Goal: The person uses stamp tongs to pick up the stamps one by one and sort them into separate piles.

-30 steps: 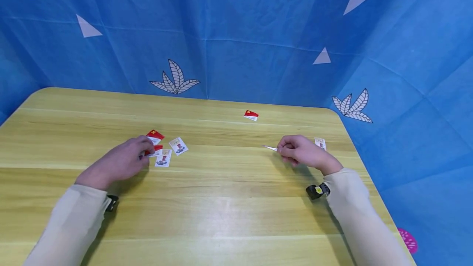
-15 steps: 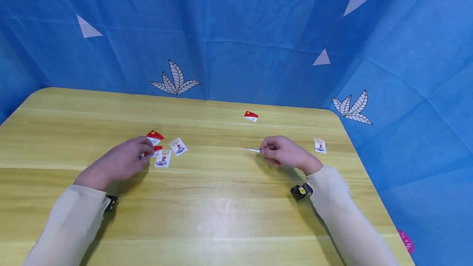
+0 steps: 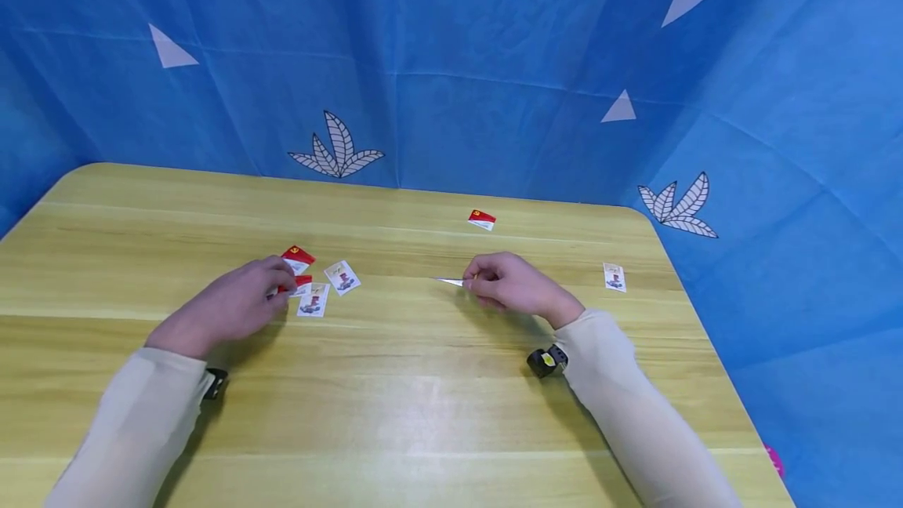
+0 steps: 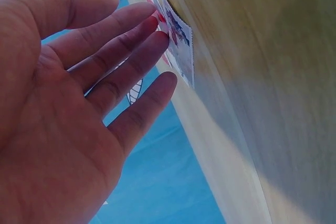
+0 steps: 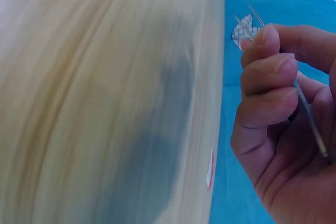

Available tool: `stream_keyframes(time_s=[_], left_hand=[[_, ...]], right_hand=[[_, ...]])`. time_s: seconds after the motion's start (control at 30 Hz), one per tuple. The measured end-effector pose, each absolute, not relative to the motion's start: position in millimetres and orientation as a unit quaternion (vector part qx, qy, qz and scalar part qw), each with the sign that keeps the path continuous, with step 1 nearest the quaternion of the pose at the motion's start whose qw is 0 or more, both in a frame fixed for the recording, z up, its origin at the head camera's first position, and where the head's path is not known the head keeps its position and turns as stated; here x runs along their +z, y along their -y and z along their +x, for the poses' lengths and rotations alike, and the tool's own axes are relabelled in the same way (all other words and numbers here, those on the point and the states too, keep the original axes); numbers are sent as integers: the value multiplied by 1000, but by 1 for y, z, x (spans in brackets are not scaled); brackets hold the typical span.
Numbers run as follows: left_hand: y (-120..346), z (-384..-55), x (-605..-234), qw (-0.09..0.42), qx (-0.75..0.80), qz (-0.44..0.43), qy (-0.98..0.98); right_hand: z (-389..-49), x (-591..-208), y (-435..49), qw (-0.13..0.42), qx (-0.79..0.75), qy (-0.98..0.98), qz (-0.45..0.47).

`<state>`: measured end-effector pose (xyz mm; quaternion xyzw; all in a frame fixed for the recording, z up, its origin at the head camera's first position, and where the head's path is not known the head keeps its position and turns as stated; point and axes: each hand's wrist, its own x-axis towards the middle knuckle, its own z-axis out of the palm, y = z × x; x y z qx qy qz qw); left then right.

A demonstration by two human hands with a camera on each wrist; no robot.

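My left hand rests with its fingertips on a small red-and-white stamp in the left cluster. In the left wrist view the fingers of that hand are loosely extended beside a stamp with a perforated edge. Another red stamp lies just behind it, and two pale picture stamps lie to its right. Right of the table's middle, my right hand grips thin metal tweezers pointing left. Two slim tips of the tweezers show past the fingers in the right wrist view, with nothing visible between them.
One red stamp lies near the table's back edge, and a pale stamp sits near the right edge. A blue patterned cloth hangs behind the wooden table. Each wrist wears a black device.
My right hand has moved left across the table with the tweezers, uncovering the pale stamp near the right edge. The left hand has stayed at the cluster.
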<state>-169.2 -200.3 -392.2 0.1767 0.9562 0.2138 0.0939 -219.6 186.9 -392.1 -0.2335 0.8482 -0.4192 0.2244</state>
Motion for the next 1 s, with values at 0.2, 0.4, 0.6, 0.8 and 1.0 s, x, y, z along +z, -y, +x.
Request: stream_keyframes(time_s=[0.2,0.4,0.6,0.8,1.0], left_hand=[[199,-169,-393,94,216,177,-956],[197,-169,-395,96,216,177,-955],[196,-168,-396,97,221,164,-957],[198,-168,-396,94,226,160,-956],[198,-169,-397,87,223,166,-957]], right_hand=[[-218,-393,-174,226,-420,-847,-234],[-216,-398,-168,234,-420,-846,-230],[-217,-398,-158,234,-419,-844,-239],[-219,-399,-144,231,-415,-841,-258],[-220,-400,-129,223,-407,-845,-266]])
